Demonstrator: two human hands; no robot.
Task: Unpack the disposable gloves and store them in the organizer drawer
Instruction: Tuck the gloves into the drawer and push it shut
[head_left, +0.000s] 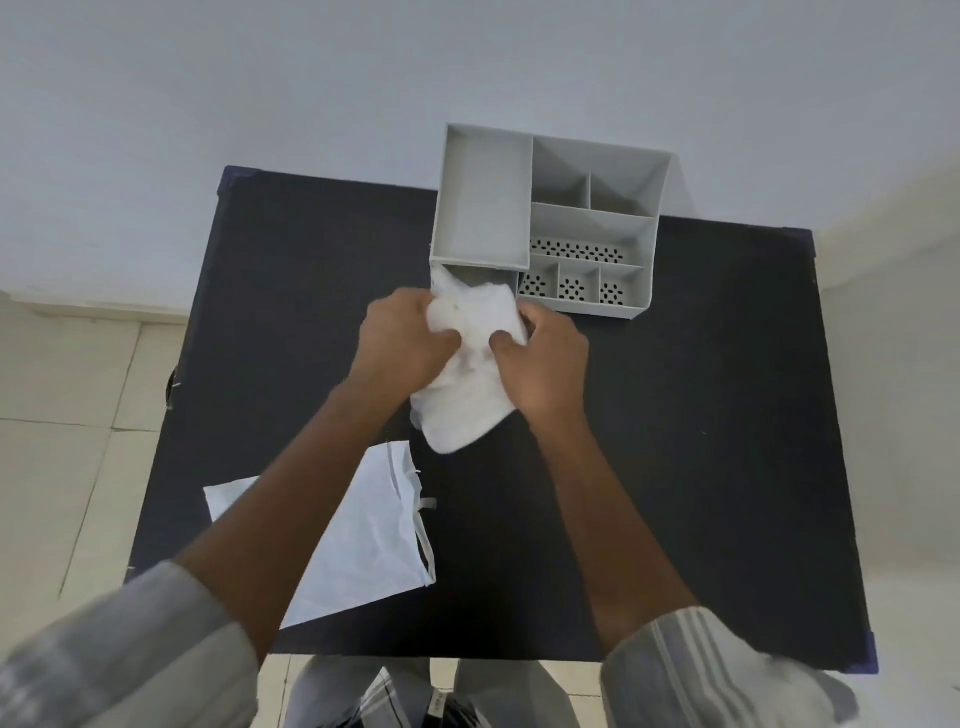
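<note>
A dark, matte bench (701, 467) stands on a pale tiled floor (67, 415). A grey plastic organizer (483, 208) with several open compartments sits at its far edge. Nearer than the organizer, toward the left, a flat white drawstring bag (363, 540) lies on the bench surface.

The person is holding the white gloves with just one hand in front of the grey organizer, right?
Not quite: in the head view both hands grip the white gloves, the left hand and the right hand, in front of the grey organizer.
</note>
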